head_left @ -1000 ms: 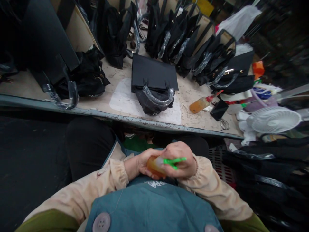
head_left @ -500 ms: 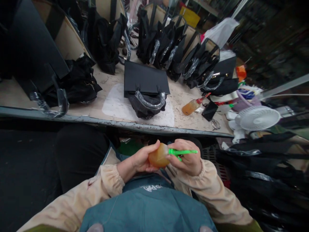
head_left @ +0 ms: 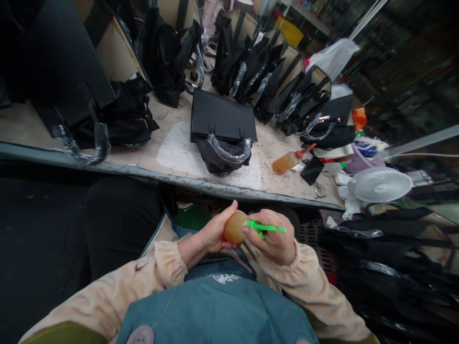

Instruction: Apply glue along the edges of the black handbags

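1. Amber bottle (head_left: 235, 228) sits above the lap, its rounded, translucent body gripped in the left hand's (head_left: 213, 232) fingers.
2. Right hand's (head_left: 278, 239) fingers close at its neck, beside the slim green nozzle (head_left: 267, 227).

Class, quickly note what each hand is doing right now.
Left hand: closed around the bottle.
Right hand: closed on its green cap.
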Demonstrator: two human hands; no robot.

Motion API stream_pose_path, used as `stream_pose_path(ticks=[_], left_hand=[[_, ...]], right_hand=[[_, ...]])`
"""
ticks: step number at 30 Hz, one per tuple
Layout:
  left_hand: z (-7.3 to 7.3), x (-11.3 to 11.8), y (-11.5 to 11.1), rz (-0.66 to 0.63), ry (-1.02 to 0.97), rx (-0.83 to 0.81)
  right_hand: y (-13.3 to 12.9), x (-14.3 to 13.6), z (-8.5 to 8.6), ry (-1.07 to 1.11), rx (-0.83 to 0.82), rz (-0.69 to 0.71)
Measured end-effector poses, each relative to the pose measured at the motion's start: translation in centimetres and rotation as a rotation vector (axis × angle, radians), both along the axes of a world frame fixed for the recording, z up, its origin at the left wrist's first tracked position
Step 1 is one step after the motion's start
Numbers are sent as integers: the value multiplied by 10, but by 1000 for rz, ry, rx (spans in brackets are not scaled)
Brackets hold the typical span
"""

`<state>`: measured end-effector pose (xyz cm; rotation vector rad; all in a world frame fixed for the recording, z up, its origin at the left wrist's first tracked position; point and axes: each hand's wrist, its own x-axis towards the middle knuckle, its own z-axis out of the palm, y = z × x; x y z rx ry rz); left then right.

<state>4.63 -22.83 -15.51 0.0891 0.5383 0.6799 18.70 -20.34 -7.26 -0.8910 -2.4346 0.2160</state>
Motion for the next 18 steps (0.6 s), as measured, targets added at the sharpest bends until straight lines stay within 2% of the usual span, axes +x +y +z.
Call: stream_pose_path(ticks=[2, 3, 4, 5, 6, 8, 10, 11, 12, 14, 18], left_hand=[[-8, -5, 2, -278, -138, -28], [-11, -7, 2, -385, -194, -18], [-12, -9, 2, -434, -226, -9], [-12, -10, 0, -399, -227, -10], [-9, -10, -2, -294, -207, -14], [-2, -9, -6, 36, -130, -17], [4, -7, -10, 289, -23, 39], [6, -7, -11, 359, 28, 56], [6, -6, -11, 368, 65, 46], [3, -6, -8, 256, 109, -40], [-9, -8, -2, -111, 68, -175]], right_hand=[[4, 3, 3, -20, -16, 211], [6, 5, 4, -26, -34, 291], [7, 5, 5, -31, -52, 342], [7, 5, 6, -32, -61, 347], [6, 4, 6, -31, -59, 309], [2, 0, 3, -24, -34, 150], [-2, -5, -2, -13, -17, -38], [-4, -7, -5, -11, -23, -104], [-4, -8, -9, -9, -27, -136], [-3, -10, -13, -1, -22, -81], [3, -6, -9, 5, 13, 262]])
